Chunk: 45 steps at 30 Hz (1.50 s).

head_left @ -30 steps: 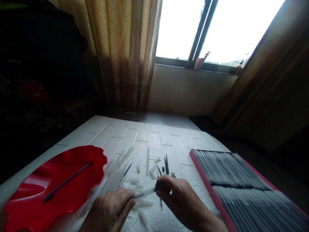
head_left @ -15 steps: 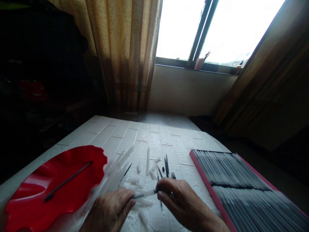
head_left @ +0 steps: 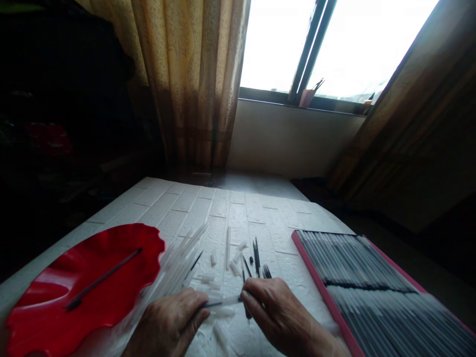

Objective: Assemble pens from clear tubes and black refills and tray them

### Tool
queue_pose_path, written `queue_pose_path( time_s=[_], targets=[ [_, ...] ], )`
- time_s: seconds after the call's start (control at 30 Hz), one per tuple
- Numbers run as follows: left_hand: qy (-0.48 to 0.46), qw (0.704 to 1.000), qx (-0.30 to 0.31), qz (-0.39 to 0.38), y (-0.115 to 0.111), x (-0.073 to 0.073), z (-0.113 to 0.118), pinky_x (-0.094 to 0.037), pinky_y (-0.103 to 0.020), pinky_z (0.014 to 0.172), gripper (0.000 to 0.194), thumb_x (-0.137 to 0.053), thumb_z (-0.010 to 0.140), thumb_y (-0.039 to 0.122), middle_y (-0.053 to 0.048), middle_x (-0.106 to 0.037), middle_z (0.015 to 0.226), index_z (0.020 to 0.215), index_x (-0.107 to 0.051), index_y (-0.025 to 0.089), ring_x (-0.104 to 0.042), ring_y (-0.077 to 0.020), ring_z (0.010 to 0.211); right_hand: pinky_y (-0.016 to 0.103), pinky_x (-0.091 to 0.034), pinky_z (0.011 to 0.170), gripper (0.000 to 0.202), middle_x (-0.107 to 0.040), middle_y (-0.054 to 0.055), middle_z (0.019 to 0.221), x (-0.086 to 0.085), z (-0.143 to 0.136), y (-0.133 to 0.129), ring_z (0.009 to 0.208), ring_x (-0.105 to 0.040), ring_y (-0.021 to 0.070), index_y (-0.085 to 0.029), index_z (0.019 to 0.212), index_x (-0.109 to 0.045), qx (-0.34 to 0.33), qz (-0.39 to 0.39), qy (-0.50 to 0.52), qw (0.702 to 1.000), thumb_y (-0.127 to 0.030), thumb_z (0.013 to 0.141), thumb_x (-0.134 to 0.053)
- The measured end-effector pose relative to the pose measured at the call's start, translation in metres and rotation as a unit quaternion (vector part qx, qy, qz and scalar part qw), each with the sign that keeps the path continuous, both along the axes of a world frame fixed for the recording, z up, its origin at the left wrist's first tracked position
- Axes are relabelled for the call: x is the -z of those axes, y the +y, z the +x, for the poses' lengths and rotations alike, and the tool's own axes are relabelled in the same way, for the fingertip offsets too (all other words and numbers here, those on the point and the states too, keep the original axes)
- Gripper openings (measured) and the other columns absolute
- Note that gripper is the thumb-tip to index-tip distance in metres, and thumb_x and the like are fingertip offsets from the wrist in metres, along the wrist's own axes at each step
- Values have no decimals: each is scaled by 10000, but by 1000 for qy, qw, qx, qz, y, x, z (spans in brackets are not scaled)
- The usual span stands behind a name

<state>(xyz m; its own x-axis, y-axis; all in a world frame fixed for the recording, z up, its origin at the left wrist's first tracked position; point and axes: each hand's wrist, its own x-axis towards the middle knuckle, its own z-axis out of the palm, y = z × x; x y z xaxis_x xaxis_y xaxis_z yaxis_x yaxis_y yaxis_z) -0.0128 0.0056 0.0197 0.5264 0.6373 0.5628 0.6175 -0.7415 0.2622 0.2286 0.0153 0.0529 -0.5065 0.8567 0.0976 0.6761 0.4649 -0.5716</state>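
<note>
My left hand pinches one end of a slim pen between thumb and fingers. The pen is dark near that hand and translucent white toward the other end, where the closed fingers of my right hand grip it. It lies almost level between the two hands, just above the table. Dark pen refills lie beyond my right hand, some partly hidden by it. Short clear pen caps are scattered ahead of the pen. Beside my left hand is a pile of clear pen barrels.
A red wavy-edged plate on the left bears one dark pen. To the right, a pink-edged tray holds two rows of pens. The white brick-patterned table reaches back toward a window and curtains.
The fingers of my right hand have shifted and closed more tightly at the pen's end, with the wrist turned slightly. My left hand and the pen have hardly moved.
</note>
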Motion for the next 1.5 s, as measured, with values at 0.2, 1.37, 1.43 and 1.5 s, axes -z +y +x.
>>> queue_pose_path(
  time_s=[0.2, 1.37, 1.43, 1.5],
  targets=[
    [-1, 1000, 5, -10, 1, 1, 0, -568, -172, 594, 275, -346, 1079, 385, 32, -744, 774, 997, -575, 257, -755, -141, 658, 226, -379, 561, 413, -584, 4, 567, 0, -1, 1, 523, -567, 130, -209, 636, -482, 1, -27, 16, 1000, -344, 992, -320],
    [-331, 885, -83, -316, 13, -5, -12, -534, -173, 484, 155, -786, 739, 376, 26, -742, 637, 824, -762, 248, -683, -144, 519, 235, -382, 566, 88, -597, -15, 686, -5, 28, 10, 601, -516, 130, -201, 837, -601, 59, 24, 97, 993, -224, 891, -536],
    [-388, 832, -72, -389, 17, -9, -12, -489, -163, 444, 257, -848, 660, 433, 33, -700, 563, 791, -761, 229, -619, -118, 459, 235, -388, 578, 70, -615, -13, 699, -3, 27, 9, 614, -530, 130, -199, 844, -604, 54, 13, 85, 995, -203, 882, -545],
    [-423, 795, -66, -430, 19, -11, -12, -431, -151, 412, 374, -881, 599, 517, 39, -661, 505, 787, -762, 216, -549, -93, 420, 231, -395, 590, 62, -643, -9, 718, -1, 22, 7, 628, -552, 128, -198, 844, -610, 49, 0, 72, 996, -170, 864, -559]
  ],
)
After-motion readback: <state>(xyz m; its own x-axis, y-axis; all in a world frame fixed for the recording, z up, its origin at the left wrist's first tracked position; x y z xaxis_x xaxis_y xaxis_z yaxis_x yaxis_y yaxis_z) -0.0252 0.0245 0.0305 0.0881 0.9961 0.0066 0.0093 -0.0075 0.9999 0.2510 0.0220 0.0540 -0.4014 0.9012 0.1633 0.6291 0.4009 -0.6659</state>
